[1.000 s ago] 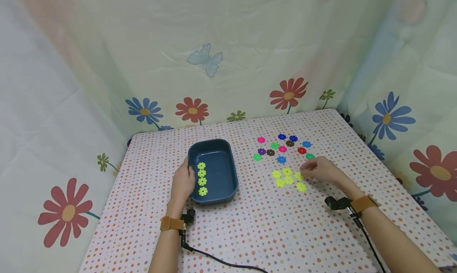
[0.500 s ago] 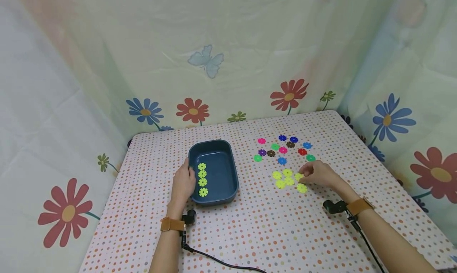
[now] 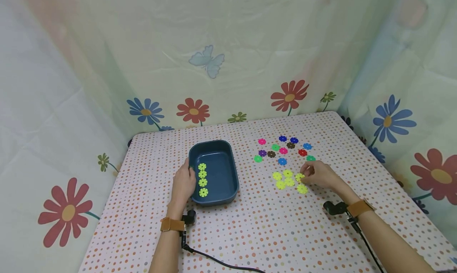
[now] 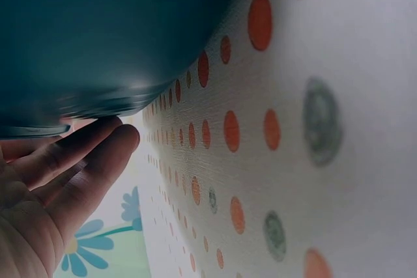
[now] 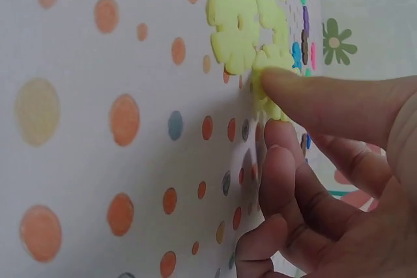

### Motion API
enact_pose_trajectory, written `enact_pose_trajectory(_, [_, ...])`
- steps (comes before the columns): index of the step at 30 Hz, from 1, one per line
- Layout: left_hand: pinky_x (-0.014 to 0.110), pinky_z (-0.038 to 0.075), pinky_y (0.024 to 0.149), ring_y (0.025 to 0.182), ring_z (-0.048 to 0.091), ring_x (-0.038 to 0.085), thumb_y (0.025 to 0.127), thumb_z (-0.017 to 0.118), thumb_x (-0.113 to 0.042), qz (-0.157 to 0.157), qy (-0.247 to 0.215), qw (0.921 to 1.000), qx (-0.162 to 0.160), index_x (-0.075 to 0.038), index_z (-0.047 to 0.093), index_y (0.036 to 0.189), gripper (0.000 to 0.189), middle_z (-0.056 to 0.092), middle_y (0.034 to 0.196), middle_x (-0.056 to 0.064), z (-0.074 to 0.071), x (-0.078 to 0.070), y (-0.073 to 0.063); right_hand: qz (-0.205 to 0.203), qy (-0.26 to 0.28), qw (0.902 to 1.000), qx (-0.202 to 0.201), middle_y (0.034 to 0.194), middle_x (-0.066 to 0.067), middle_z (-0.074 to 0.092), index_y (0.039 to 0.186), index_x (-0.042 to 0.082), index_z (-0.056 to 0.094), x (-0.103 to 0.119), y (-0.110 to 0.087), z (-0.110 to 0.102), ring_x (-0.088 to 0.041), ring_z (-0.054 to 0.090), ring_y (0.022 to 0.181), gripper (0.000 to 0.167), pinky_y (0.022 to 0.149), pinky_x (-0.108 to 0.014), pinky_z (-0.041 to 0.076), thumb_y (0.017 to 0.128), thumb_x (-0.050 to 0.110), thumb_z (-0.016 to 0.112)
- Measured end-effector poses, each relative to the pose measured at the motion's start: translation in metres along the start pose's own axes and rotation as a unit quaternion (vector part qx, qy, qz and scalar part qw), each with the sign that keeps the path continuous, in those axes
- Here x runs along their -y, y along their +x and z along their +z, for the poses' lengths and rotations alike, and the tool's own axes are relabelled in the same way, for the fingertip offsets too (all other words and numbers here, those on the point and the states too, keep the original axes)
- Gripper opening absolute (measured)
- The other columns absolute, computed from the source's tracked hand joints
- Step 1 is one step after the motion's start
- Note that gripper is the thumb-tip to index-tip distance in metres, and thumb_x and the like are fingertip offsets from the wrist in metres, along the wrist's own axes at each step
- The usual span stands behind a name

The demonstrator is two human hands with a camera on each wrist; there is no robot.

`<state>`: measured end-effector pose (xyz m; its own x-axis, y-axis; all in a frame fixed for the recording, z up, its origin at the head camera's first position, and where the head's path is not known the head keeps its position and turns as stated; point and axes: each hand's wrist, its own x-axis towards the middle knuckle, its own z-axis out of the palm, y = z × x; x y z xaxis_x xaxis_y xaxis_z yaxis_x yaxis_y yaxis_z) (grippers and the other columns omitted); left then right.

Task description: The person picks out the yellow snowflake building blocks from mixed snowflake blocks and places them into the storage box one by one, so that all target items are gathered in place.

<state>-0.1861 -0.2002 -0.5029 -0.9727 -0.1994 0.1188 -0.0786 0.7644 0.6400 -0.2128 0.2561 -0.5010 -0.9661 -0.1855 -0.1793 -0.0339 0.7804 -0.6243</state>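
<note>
A dark blue rectangular tub [image 3: 233,173] stands on the table's left half, with a column of several yellow flower-shaped discs [image 3: 202,182] along its left side. My left hand [image 3: 183,183] holds the tub's left wall, thumb at the rim; in the left wrist view its fingers [image 4: 98,167] reach along the tub's outside. To the right, my right hand [image 3: 319,173] pinches a yellow flower-shaped disc [image 5: 273,63] between thumb and index finger, close over the cloth. More loose yellow discs [image 3: 281,184] lie just left of this hand, and one [image 3: 302,189] is just below its fingertips.
Behind the yellow group lie several flower discs in other colours, among them a red disc [image 3: 302,152], a purple disc [image 3: 262,153] and a light blue disc [image 3: 282,161]. A black cable [image 3: 221,263] trails from the left wrist camera. Flower-printed curtains [image 3: 171,47] enclose the table.
The right hand's fingertips have shifted slightly and come together on a yellow disc at the group's right side. The left hand and the tub have stayed in place.
</note>
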Motion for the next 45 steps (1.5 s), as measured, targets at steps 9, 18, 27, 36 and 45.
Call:
enact_pose_trajectory(9, [0.052, 0.042, 0.110, 0.138, 0.046, 0.039, 0.107, 0.041, -0.017, -0.003, 0.000, 1.0000, -0.002, 0.005, 0.035, 0.154, 0.052, 0.045, 0.151, 0.026, 0.001, 0.000, 0.000, -0.003, 0.002, 1.0000, -0.006, 0.092, -0.009, 0.068, 0.104, 0.001, 0.069, -0.002, -0.004, -0.005, -0.024, 0.063, 0.085, 0.018, 0.070, -0.038, 0.052, 0.089, 0.012, 0.071])
enact_pose_trajectory(18, [0.052, 0.042, 0.110, 0.137, 0.047, 0.038, 0.107, 0.041, -0.018, -0.001, 0.005, 1.0000, -0.003, 0.005, 0.035, 0.154, 0.052, 0.046, 0.151, 0.026, 0.001, -0.001, 0.000, 0.002, 0.014, 0.9999, 0.001, 0.096, -0.012, 0.068, 0.108, 0.000, 0.071, -0.002, -0.004, -0.008, -0.026, 0.063, 0.088, 0.020, 0.070, -0.038, 0.052, 0.095, 0.015, 0.068])
enact_pose_trajectory(27, [0.052, 0.041, 0.111, 0.138, 0.046, 0.039, 0.107, 0.041, -0.017, -0.005, 0.007, 0.9999, -0.005, 0.004, 0.034, 0.154, 0.052, 0.045, 0.151, 0.026, 0.002, -0.002, 0.001, -0.006, 0.071, 0.9974, 0.011, 0.108, -0.019, 0.067, 0.114, -0.004, 0.068, 0.017, 0.009, -0.019, -0.031, 0.062, 0.097, 0.027, 0.077, -0.040, 0.054, 0.098, 0.019, 0.067])
enact_pose_trajectory(36, [0.050, 0.040, 0.112, 0.140, 0.044, 0.037, 0.108, 0.040, -0.019, -0.015, 0.011, 0.9998, 0.001, 0.003, 0.034, 0.155, 0.052, 0.044, 0.153, 0.024, 0.002, 0.000, 0.003, -0.032, 0.125, 0.9911, 0.035, 0.110, -0.019, 0.067, 0.116, -0.002, 0.066, 0.075, 0.040, -0.017, -0.040, 0.061, 0.101, 0.026, 0.090, -0.053, 0.052, 0.100, 0.019, 0.064])
enact_pose_trajectory(45, [0.051, 0.042, 0.111, 0.138, 0.046, 0.037, 0.108, 0.041, -0.018, -0.010, 0.017, 0.9998, -0.004, 0.004, 0.035, 0.154, 0.052, 0.046, 0.151, 0.025, 0.005, 0.001, 0.003, -0.066, 0.138, 0.9862, 0.063, 0.107, -0.018, 0.069, 0.112, 0.000, 0.069, 0.143, 0.077, 0.006, -0.027, 0.063, 0.091, 0.021, 0.074, -0.033, 0.053, 0.100, 0.015, 0.064])
